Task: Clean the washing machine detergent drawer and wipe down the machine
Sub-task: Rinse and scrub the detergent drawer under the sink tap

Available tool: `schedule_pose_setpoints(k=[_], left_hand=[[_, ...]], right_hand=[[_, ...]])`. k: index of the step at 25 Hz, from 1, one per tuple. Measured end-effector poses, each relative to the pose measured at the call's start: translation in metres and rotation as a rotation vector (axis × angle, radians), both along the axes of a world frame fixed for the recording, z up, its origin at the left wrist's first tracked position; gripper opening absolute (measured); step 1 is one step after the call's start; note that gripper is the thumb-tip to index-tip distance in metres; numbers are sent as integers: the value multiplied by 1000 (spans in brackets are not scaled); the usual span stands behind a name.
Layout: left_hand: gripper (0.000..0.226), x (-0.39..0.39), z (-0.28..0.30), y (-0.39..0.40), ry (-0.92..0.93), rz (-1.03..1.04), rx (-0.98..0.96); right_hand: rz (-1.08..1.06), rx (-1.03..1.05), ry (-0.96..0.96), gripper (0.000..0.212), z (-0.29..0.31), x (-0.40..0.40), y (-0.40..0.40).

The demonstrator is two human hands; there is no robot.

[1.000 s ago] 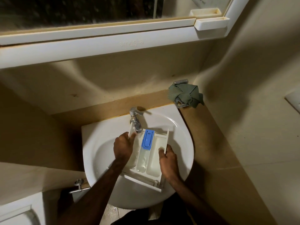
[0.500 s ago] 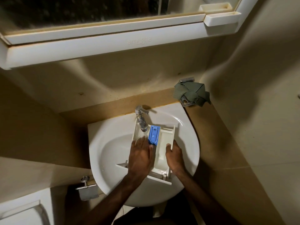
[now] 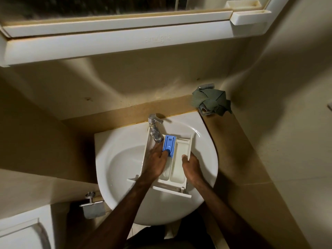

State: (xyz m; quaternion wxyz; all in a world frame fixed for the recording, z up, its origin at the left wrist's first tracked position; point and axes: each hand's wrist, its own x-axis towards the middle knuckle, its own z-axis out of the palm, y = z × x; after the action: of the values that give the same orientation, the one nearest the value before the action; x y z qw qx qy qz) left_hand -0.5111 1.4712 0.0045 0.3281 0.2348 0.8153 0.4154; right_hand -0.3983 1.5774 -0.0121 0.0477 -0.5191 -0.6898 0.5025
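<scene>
White cabinet shelf (image 3: 115, 44) is running across the top, above a tan wall. White sink (image 3: 115, 159) is sitting against the brown worktop ledge (image 3: 224, 133), chrome tap (image 3: 154, 129) at its back. White detergent drawer (image 3: 179, 169) is lying across the sink basin, back end under the tap, front panel toward the person. Left hand (image 3: 157, 162) is lying flat inside the drawer's left compartment, fingers extended toward the blue insert (image 3: 168, 145), fingertips touching its near end; grip is wide, holding nothing. Right hand (image 3: 191, 167) is gripping the drawer's right side wall, thumb inside, fingers curled outside; grip is holding the drawer. Green cloth (image 3: 212, 101) is sitting bunched on the ledge, right of the tap. Metal paper holder (image 3: 93, 205) is hanging lower left, beside the sink.
</scene>
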Motion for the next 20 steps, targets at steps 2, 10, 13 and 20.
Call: schedule_pose_setpoints(k=[2, 10, 13, 20], left_hand=[[45, -1, 3, -5, -42, 16, -13], [48, -1, 1, -7, -40, -60, 3], [53, 3, 2, 4, -74, -29, 53], [42, 9, 13, -12, 87, 27, -109]], right_hand=[[-23, 14, 9, 34, 0, -1, -2], [-28, -22, 17, 35, -2, -1, -2], [-32, -17, 10, 33, 0, -1, -3], [-106, 61, 43, 32, 2, -2, -14]])
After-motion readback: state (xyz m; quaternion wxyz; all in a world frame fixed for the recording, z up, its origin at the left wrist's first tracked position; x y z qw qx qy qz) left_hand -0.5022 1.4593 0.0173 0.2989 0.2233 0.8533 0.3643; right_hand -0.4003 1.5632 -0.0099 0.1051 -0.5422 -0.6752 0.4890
